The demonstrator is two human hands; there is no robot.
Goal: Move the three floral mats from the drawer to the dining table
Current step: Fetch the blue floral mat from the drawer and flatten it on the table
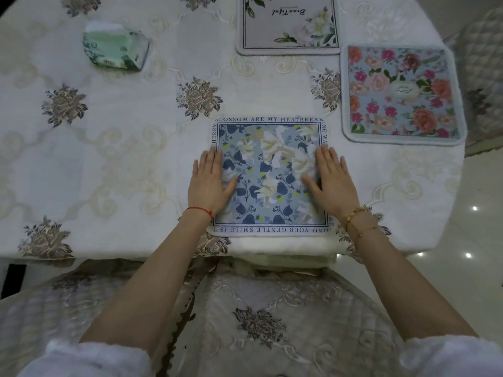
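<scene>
Three floral mats lie flat on the dining table [122, 159], which has a white embroidered cloth. A blue-and-white leaf mat with a text border [269, 175] sits at the near edge in front of me. My left hand [209, 180] rests palm down on its left side and my right hand [332, 180] palm down on its right side, fingers spread. A pink rose mat on light blue [400, 93] lies to the right. A grey mat with white flowers and script [288, 25] lies behind, partly cut off by the top of the view.
A green tissue pack [115, 49] sits on the table at the far left. A quilted chair seat [258, 322] stands under my arms, against the table's near edge. Shiny tiled floor [462, 213] shows on the right, with another padded chair [481, 63] beyond the table.
</scene>
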